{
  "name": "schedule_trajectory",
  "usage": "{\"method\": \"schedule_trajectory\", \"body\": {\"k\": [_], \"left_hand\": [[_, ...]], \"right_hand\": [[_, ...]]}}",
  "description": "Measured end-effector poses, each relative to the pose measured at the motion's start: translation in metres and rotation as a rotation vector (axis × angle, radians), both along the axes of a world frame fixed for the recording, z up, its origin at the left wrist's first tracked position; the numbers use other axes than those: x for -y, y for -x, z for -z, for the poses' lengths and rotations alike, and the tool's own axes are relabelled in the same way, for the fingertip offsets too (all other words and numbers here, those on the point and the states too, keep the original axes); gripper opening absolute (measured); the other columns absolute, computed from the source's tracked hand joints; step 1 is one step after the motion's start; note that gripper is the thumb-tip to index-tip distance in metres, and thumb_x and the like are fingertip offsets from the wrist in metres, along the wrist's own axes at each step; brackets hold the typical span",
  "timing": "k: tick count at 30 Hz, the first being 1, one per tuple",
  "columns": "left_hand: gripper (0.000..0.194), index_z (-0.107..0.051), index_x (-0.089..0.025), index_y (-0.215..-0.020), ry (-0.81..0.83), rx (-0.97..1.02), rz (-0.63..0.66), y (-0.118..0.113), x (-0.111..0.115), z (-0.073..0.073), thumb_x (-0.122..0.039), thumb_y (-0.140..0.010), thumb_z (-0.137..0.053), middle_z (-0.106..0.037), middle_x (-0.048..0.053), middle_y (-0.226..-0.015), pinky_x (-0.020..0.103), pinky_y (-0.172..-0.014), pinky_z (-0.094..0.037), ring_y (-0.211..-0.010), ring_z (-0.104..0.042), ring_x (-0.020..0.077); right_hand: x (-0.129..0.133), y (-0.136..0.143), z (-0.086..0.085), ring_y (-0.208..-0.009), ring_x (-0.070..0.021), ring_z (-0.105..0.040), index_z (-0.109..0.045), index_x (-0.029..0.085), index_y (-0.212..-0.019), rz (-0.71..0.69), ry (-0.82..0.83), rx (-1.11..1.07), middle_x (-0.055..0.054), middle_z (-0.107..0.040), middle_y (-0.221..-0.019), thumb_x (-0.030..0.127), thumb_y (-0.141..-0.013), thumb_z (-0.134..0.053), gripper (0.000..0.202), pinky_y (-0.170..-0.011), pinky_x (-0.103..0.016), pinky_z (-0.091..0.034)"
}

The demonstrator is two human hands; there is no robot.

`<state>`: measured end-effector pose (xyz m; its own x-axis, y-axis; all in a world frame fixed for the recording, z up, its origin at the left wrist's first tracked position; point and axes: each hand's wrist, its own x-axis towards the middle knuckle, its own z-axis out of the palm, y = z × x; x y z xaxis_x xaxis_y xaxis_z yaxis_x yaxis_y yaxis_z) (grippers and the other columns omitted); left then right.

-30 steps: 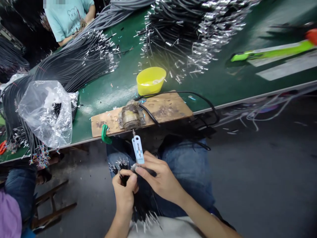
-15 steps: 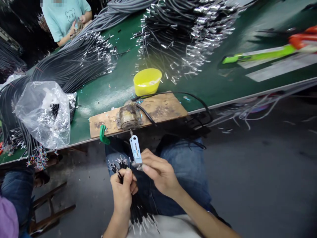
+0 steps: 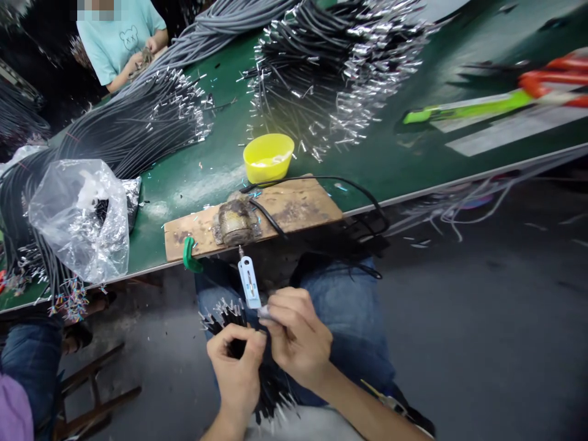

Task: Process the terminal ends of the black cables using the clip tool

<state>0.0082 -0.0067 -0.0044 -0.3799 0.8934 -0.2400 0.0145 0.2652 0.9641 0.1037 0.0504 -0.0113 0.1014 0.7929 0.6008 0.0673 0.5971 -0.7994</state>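
My left hand is closed round a bundle of thin black cables, whose stripped silvery ends stick out above and below the fist. My right hand is pinched close beside it, its fingertips near the left thumb. A small greyish piece shows at the right fingers; what it is cannot be made out. Just above the hands hangs a light blue clothes peg, fixed to the shaft of a small motor. The motor sits on a wooden board at the table edge.
A green clamp grips the board. Behind it stands a yellow bowl on the green table. Piles of black cables, a clear plastic bag and orange-handled scissors lie around. Another person works across the table.
My right hand has moved slightly down, from the end of the clothes peg to beside my left thumb. The left hand has shifted a little right and down with the black cables.
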Motion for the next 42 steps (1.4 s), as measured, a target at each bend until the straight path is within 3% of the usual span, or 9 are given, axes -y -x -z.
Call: {"method": "schedule_trajectory", "body": {"k": [2, 9, 16, 20, 26, 29, 34, 40, 42], "left_hand": [[0.028, -0.071, -0.015, -0.063, 0.0, -0.005, 0.063, 0.003, -0.003, -0.002, -0.04, -0.074, -0.065, -0.059, 0.0, -0.046, 0.021, -0.038, -0.036, -0.037, -0.045, 0.0082], [0.009, -0.076, -0.017, -0.068, -0.093, -0.089, 0.103, 0.012, -0.014, -0.023, -0.025, -0.067, -0.073, -0.074, 0.006, -0.066, 0.029, -0.063, -0.05, -0.062, -0.065, 0.0186], [0.011, -0.073, -0.016, -0.061, -0.073, -0.105, 0.063, 0.011, -0.017, -0.025, -0.025, -0.067, -0.073, -0.07, 0.004, -0.058, 0.025, -0.054, -0.045, -0.053, -0.059, 0.0146], [0.018, -0.072, -0.015, -0.058, -0.036, -0.049, 0.052, 0.01, -0.016, -0.021, -0.031, -0.065, -0.074, -0.067, 0.004, -0.056, 0.025, -0.053, -0.043, -0.052, -0.055, 0.0133], [0.042, -0.06, -0.014, -0.057, 0.072, 0.179, 0.052, 0.009, -0.015, -0.008, -0.054, -0.071, -0.064, -0.028, -0.008, -0.037, 0.019, -0.036, -0.02, -0.034, -0.021, 0.0024], [0.044, -0.056, -0.015, -0.058, 0.087, 0.248, 0.04, 0.01, -0.017, -0.004, -0.057, -0.071, -0.062, -0.025, -0.009, -0.04, 0.019, -0.037, -0.02, -0.036, -0.02, 0.0022], [0.043, -0.059, -0.014, -0.055, 0.084, 0.257, 0.075, 0.015, -0.02, -0.004, -0.055, -0.068, -0.067, -0.032, -0.007, -0.039, 0.019, -0.036, -0.022, -0.034, -0.023, 0.0022], [0.021, -0.073, -0.016, -0.057, -0.039, 0.086, 0.075, 0.017, -0.022, -0.019, -0.036, -0.058, -0.079, -0.066, 0.005, -0.053, 0.027, -0.052, -0.044, -0.05, -0.055, 0.0144], [0.012, -0.075, -0.018, -0.057, -0.066, 0.024, 0.065, 0.018, -0.021, -0.025, -0.029, -0.057, -0.079, -0.07, 0.006, -0.057, 0.029, -0.058, -0.047, -0.055, -0.061, 0.0179]], "right_hand": [[-0.004, -0.005, -0.002, -0.071, -0.0181, -0.048, -0.055, 0.021, -0.079, -0.062, -0.019, 0.018, -0.004, -0.053, -0.074, 0.014, -0.087, -0.048, 0.013, -0.064, -0.031, -0.043], [-0.014, -0.016, -0.001, -0.066, -0.014, -0.051, -0.06, 0.018, -0.085, -0.878, 0.745, -0.44, -0.002, -0.053, -0.073, 0.049, -0.082, -0.058, 0.031, -0.061, -0.027, -0.043], [-0.02, -0.028, -0.006, -0.068, -0.0162, -0.052, -0.065, 0.018, -0.079, -0.493, 0.46, -0.19, -0.004, -0.056, -0.074, 0.034, -0.08, -0.063, 0.016, -0.059, -0.028, -0.043], [-0.024, -0.027, -0.012, -0.07, -0.018, -0.055, -0.064, 0.018, -0.081, -0.445, 0.25, -0.022, -0.005, -0.06, -0.074, 0.021, -0.079, -0.063, 0.003, -0.063, -0.031, -0.046], [-0.02, -0.02, -0.009, -0.062, -0.0168, -0.05, -0.059, 0.019, -0.072, -0.265, 0.002, 0.141, -0.004, -0.059, -0.066, 0.009, -0.083, -0.052, 0.016, -0.058, -0.032, -0.042], [-0.018, -0.022, -0.005, -0.066, -0.0177, -0.05, -0.062, 0.019, -0.081, -0.235, -0.045, 0.202, -0.005, -0.063, -0.071, 0.014, -0.082, -0.058, 0.006, -0.061, -0.033, -0.042], [-0.02, -0.02, -0.005, -0.069, -0.0182, -0.053, -0.065, 0.017, -0.082, -0.376, 0.151, 0.026, -0.006, -0.064, -0.073, 0.03, -0.084, -0.059, 0.014, -0.064, -0.033, -0.043], [-0.026, -0.012, -0.004, -0.056, -0.0125, -0.046, -0.062, 0.016, -0.066, -0.893, 0.791, -0.525, 0.0, -0.052, -0.061, 0.054, -0.071, -0.067, 0.038, -0.053, -0.026, -0.036], [-0.035, -0.012, -0.007, -0.053, -0.0108, -0.044, -0.063, 0.015, -0.065, -0.834, 0.925, -0.599, 0.001, -0.052, -0.059, 0.052, -0.063, -0.074, 0.038, -0.053, -0.025, -0.035]]}}
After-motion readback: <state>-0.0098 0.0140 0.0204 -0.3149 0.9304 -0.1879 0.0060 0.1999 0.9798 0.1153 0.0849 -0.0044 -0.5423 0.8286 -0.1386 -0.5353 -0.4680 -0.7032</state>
